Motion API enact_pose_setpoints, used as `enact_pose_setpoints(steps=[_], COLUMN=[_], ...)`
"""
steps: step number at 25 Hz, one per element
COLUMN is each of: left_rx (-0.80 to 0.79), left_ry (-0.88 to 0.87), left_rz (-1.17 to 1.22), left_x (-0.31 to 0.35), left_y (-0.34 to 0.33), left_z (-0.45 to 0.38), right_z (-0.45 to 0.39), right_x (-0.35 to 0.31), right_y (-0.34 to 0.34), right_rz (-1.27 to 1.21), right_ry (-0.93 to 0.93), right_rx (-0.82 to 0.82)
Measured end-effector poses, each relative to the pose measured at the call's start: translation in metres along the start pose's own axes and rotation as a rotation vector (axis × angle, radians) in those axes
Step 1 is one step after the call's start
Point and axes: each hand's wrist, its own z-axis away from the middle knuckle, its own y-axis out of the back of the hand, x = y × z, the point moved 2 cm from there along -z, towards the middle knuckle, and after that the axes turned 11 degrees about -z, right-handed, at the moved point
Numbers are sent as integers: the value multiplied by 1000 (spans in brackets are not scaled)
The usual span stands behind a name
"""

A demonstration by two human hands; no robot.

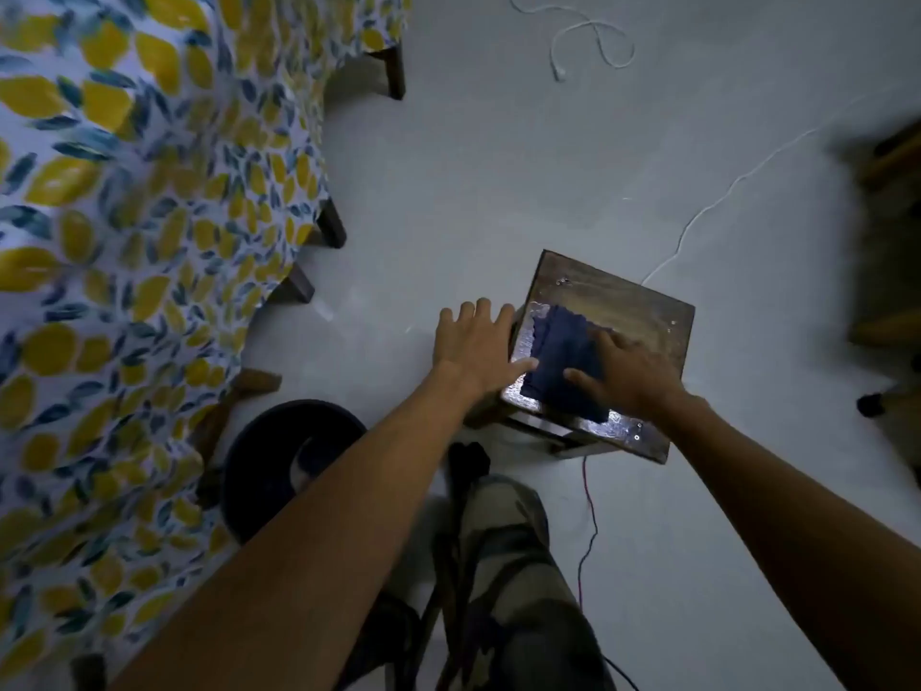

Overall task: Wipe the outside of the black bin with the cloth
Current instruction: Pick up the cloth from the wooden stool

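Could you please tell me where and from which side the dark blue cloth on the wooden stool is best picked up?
Probably from above, at the left edge of the dark blue cloth. It lies flat on the wooden stool, so pinching up its uncovered left edge looks easiest. The right hand rests flat on its right part; the left hand is spread at the stool's left edge, closest to that side.

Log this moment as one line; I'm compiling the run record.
stage: fetching cloth | right hand: flat on blue cloth on wooden stool | left hand: open at stool edge | black bin: untouched
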Motion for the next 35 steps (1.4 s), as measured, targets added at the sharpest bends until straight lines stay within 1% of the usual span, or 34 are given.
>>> enact_pose_setpoints(steps=[1,4,6,9,13,19,20,21,23,25,27,29,31,33,35], left_rx=[0,78,113,150,136,73,63,65,107,118,86,14,-52,-98,-81], left_ry=[-16,-59,-72,-60,-34,-58,-45,-19,59,121,179,252,303,329,368], left_rz=[-5,6,20,42,41,27,50,83,171,257,373,529,629,707,824], left_x=[7,24,35,36,42,59,63,67,73,78,78,72,65,57,44], left_y=[-9,-35,-50,-64,-72,-81,-81,-80,-74,-68,-63,-64,-70,-79,-88], left_z=[-6,-28,-37,-44,-41,-45,-44,-43,-42,-42,-42,-39,-35,-29,-17], right_z=[-2,-9,-14,-20,-30,-32,-31,-30,-28,-28,-27,-26,-25,-26,-27], right_x=[9,32,39,42,46,48,50,53,59,58,52,43,30,15,-9], right_y=[-6,-13,-16,-18,-23,-28,-28,-29,-30,-30,-28,-26,-26,-27,-29], right_rz=[-11,-22,-9,2,11,37,13,-46,-309,-651,-900,-997,-1006,-997,-994], right_ry=[-7,-53,-50,-28,5,46,23,-19,-160,-283,-382,-432,-385,-301,-215], right_rx=[27,105,150,165,147,194,211,247,320,269,160,85,68,134,206])
